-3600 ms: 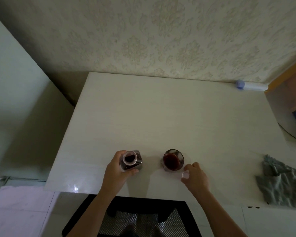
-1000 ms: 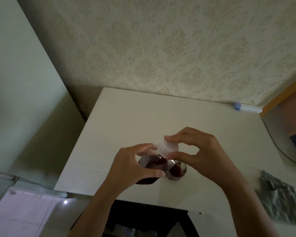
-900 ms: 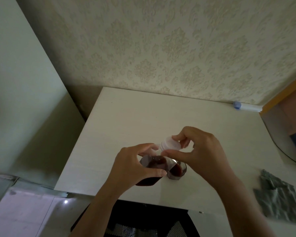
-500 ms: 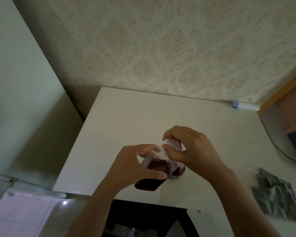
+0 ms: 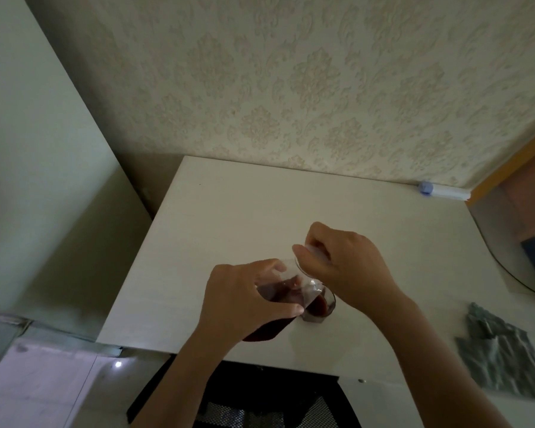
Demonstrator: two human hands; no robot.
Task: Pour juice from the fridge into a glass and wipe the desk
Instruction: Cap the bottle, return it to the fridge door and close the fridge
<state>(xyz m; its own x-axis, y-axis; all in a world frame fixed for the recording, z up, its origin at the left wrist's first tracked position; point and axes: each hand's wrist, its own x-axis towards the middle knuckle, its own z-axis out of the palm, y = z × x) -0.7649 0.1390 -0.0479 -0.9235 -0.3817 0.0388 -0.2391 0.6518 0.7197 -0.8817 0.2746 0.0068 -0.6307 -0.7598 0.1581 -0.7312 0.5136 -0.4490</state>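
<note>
My left hand (image 5: 244, 299) grips the tilted bottle (image 5: 278, 307), lifted off the desk (image 5: 229, 217) since a few seconds ago. My right hand (image 5: 343, 264) pinches the cap (image 5: 317, 253), now seated on its neck: pouring looks done. Behind sits the filled glass (image 5: 323, 305); the cloth (image 5: 498, 350) lies untouched, right.

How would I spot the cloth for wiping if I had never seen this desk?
Start at the pale desk below the patterned wallpaper and go to its near right corner. The cloth lies there crumpled, well right of both hands and the glass of dark juice. It is the only grey, wrinkled, soft thing on the desk.
</note>
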